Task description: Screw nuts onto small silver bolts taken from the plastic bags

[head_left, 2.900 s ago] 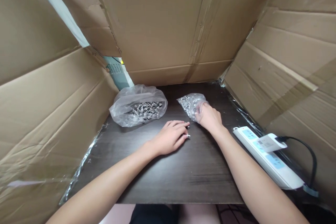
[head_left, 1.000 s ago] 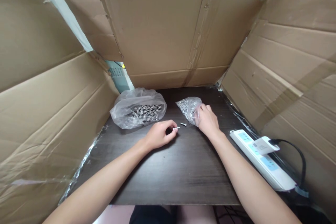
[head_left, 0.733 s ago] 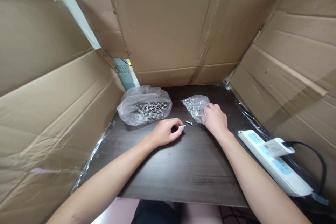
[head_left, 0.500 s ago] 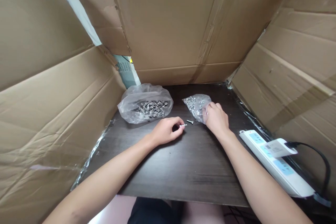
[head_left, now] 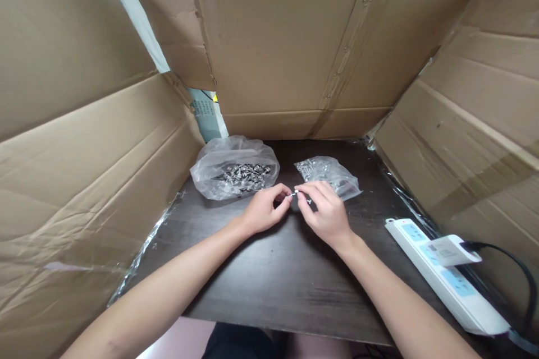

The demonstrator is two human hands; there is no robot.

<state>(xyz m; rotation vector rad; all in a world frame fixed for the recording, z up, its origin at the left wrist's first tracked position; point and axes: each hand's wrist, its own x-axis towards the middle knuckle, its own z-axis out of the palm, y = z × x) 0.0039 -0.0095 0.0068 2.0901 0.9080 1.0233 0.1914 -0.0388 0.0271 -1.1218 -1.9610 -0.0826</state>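
My left hand (head_left: 268, 208) pinches a small silver screw (head_left: 293, 194) between thumb and forefinger, just above the dark table. Fingertips of my right hand (head_left: 324, 212) meet the screw's right end and close around a tiny pale piece, too small to name. A second screw (head_left: 310, 202) lies on the table, partly hidden by my right fingers. Behind my right hand is a clear plastic bag (head_left: 346, 184) holding silver screws. Behind my left hand, a larger open plastic bag (head_left: 206, 182) contains many small shiny metal parts (head_left: 246, 175).
Cardboard walls (head_left: 290, 39) enclose the dark tabletop (head_left: 252, 275) at the left, back and right. A white power strip (head_left: 450, 280) with a plugged-in adapter (head_left: 452, 251) and black cable (head_left: 511, 258) lies along the right side.
My right hand has left the screw bag and moved left to meet my left hand at the screw. The bag's mouth now lies loose. My left hand stays nearly in place.
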